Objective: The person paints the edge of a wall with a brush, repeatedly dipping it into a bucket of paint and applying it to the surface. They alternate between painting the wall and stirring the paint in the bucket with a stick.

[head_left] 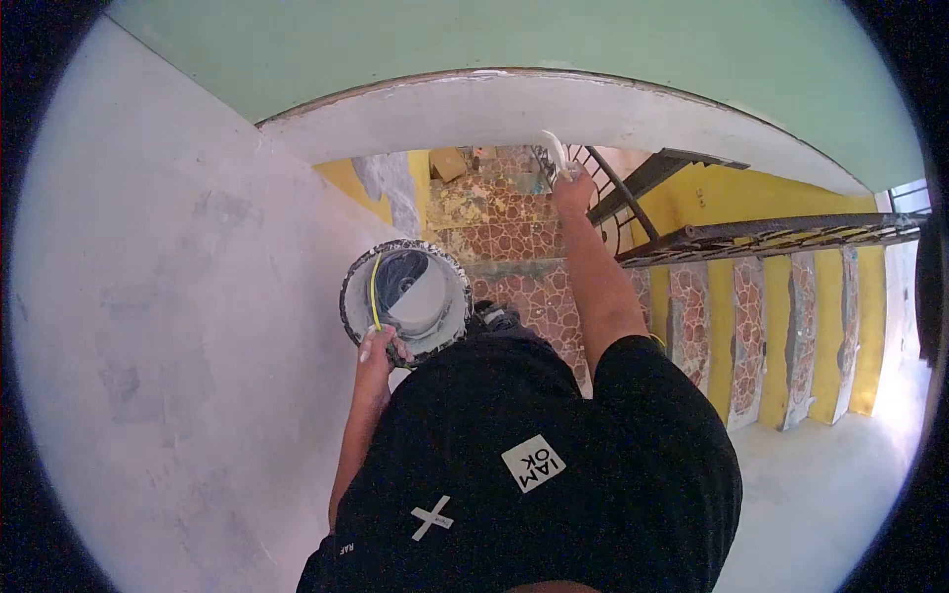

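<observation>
My left hand (383, 346), smudged with white, grips the yellow handle (375, 287) of a bucket (459, 282) at its near rim. The bucket's rim is dark and splattered with white; inside lies pale grey-white paste (425, 304) beside a dark patch. My right arm is stretched forward. Closed in my right hand (573, 188) is what looks like a putty knife (554, 148), its thin curved end coated white and raised just below the white wall edge. The fingers partly hide its grip.
A pale wall (148, 296) rises at left. Ahead, a white beam (474, 111) runs under a green surface (514, 35). A dark metal railing (771, 235) borders stairs (689, 306) with yellow risers at right. Stone-patterned steps (514, 240) lie below, with a cardboard box (448, 164) farther down.
</observation>
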Demonstrator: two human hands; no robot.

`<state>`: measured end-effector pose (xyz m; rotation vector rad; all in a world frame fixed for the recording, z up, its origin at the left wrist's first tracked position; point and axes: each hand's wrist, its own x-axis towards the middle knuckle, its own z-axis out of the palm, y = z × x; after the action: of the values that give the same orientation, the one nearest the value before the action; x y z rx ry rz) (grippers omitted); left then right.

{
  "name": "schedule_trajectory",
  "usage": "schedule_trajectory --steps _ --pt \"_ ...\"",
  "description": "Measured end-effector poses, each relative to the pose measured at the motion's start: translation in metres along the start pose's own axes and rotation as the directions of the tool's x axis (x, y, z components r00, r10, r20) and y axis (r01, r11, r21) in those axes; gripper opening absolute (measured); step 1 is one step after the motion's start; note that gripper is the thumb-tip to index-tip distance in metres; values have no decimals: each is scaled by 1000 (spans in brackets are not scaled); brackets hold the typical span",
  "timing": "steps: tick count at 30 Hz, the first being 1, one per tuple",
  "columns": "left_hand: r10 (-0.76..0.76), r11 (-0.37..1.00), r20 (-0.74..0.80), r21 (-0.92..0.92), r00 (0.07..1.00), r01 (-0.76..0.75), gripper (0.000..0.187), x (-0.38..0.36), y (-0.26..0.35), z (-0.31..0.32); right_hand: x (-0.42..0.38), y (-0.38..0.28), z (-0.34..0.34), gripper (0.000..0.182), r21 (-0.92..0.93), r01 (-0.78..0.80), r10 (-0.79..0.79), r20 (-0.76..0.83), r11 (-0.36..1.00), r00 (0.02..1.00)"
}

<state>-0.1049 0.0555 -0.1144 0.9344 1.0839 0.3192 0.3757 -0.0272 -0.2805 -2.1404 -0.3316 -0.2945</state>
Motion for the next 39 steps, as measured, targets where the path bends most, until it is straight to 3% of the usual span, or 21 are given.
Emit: schedule_trajectory --steps 4,6,7,9,11,14,15,17,18,19,20,21,23,25,28,29,31,32,33,35,39 --pt "21 1000 27 18 999 -21 19 -8 6 -3 -15 -3 -8 32 145 -187 184 34 972 982" --pt "29 999 29 17 999 -29 18 0 2 0 -20 17 -2 34 -14 -223 216 -181 975 959" --pt "33 999 35 -10 999 -33 18 3 -1 1 -23 23 -5 34 -8 -218 213 -188 976 959" --pt "54 998 53 -36 997 -52 17 6 -3 2 -33 28 -18 32 -17 -465 459 -128 885 879" --pt "22 999 28 -42 999 -21 17 11 -2 7 -41 62 -16 27 -256 -380 421 129 889 898" --pt "72 996 34 -61 997 -70 17 17 -9 14 -43 153 34 26 -162 -241 277 262 957 924" --pt "89 994 36 -69 995 -86 17 19 -10 18 -34 139 26 26 -157 -236 271 260 959 927" --pt "88 994 25 -73 996 -86 18 24 -14 23 -16 85 -8 24 -608 171 170 461 775 871" --pt "79 994 13 -73 997 -77 18 25 -14 24 -10 82 -10 24 -604 174 161 459 778 874" --pt "89 993 12 -77 996 -88 18 24 -15 25 -3 77 -13 25 -388 -168 257 193 906 947" --pt "71 994 2 -83 997 -71 18 22 -13 27 5 78 -12 25 -47 -424 422 -42 904 905" --pt "53 994 -6 -91 999 -54 18 21 -12 29 16 78 -11 25 -39 -415 414 -43 909 909" --pt "27 995 -33 -91 999 -30 19 20 -12 28 45 89 -12 27 39 -406 403 -231 913 885" --pt "-9 996 -58 -87 998 4 19 22 -17 25 67 100 -10 28 48 -412 412 -214 910 886" --pt "19 994 -66 -103 998 -25 20 25 -20 20 75 82 -17 24 424 -255 256 54 869 965" --pt "14 995 -76 -101 997 -21 20 25 -21 17 72 90 3 24 423 -263 260 65 867 963" --pt "-46 997 -76 -66 996 41 20 26 -20 15 68 91 42 22 203 -215 203 77 955 976" --pt "-51 997 -89 -65 995 46 20 28 -19 16 53 61 50 25 268 -163 191 -83 950 978" --pt "-47 997 -86 -72 995 41 20 30 -20 18 40 39 54 25 266 -174 198 -69 948 978" --pt "-47 995 -96 -90 994 38 19 33 -23 20 29 0 64 34 347 -403 402 78 847 912" --pt "28 997 -163 -71 986 -40 23 37 -32 25 1 25 159 36 525 -449 430 167 723 887"
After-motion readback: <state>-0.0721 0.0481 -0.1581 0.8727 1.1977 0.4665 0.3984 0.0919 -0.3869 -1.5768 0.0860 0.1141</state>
